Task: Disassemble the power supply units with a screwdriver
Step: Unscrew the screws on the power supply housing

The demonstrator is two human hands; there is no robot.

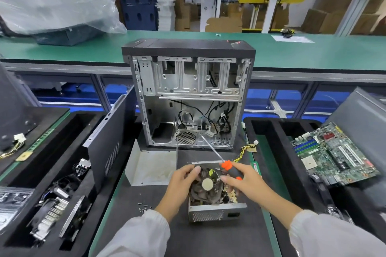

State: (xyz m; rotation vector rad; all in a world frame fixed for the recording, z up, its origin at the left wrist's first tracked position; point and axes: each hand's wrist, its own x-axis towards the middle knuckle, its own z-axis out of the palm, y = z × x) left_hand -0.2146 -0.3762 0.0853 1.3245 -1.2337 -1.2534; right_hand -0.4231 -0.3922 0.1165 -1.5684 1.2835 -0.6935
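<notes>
**Desk:** What dominates the bench?

**Photographer:** A gutted computer case (189,94), bare stamped steel with a black plastic front panel on top, stands directly behind the power supply unit (213,198), side open so its cables can be reached. Just left of the unit lies a bent sheet-metal cover (149,168), dull and stained, apparently set aside. Well to the unit's right, a green motherboard (332,156) rests tilted in a black foam tray (269,131).

**Desk:** And the unit itself?

**Photographer:** A grey metal box with a perforated near wall, lid off, dusty black fan (206,184) exposed. The left hand (181,181) steadies it, fingertips curled on the fan's rim. The right hand (246,179) grips the orange-and-black screwdriver (225,166), shaft angled away toward the case, while its fingers reach into the unit; what they touch is unclear. Loose screws (143,207) lie just left.
</notes>
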